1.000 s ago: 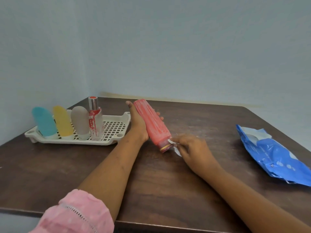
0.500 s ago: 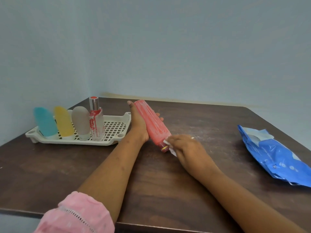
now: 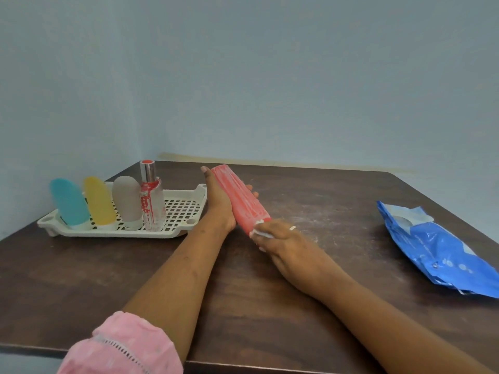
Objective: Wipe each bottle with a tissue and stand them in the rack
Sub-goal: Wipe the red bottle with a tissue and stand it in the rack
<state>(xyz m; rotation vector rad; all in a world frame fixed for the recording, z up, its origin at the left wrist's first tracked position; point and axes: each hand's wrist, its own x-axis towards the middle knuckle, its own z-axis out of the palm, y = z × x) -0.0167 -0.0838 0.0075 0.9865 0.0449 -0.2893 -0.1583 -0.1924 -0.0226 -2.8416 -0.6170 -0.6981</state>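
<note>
While pressing a white tissue [image 3: 260, 232] to it, holds the red bottle [image 3: 240, 198] slanted over the middle of the dark bench [image 3: 81, 279], upper end tipped away toward the wall, lower end toward the body; cannot tell whether that lower end touches the wood. Clasps the bottle's upper half with the left grip [image 3: 220, 203], thumb lying up along the near side, fingertips just showing round the far side. Curls the right grip [image 3: 280, 238] round the lower end, pinching the tissue against the plastic, a pale ring [image 3: 293, 228] on one finger. Shows whitish streaks down the red body. Has the white rack [image 3: 113, 232] on the bench just left of the left grip, its right rim beside the wrist. Has four bottles standing in a row in the rack's left part: teal bottle [image 3: 69, 202], yellow bottle [image 3: 99, 202] and grey bottle [image 3: 127, 201], all cap-down and leaning a little left, then an upright clear spray bottle [image 3: 151, 206] with red print and a silver cap. Has a crumpled blue wipes packet [image 3: 445, 255] well apart on the right of the bench. Wears a pink sleeve [image 3: 127, 346] pushed up the left arm.
</note>
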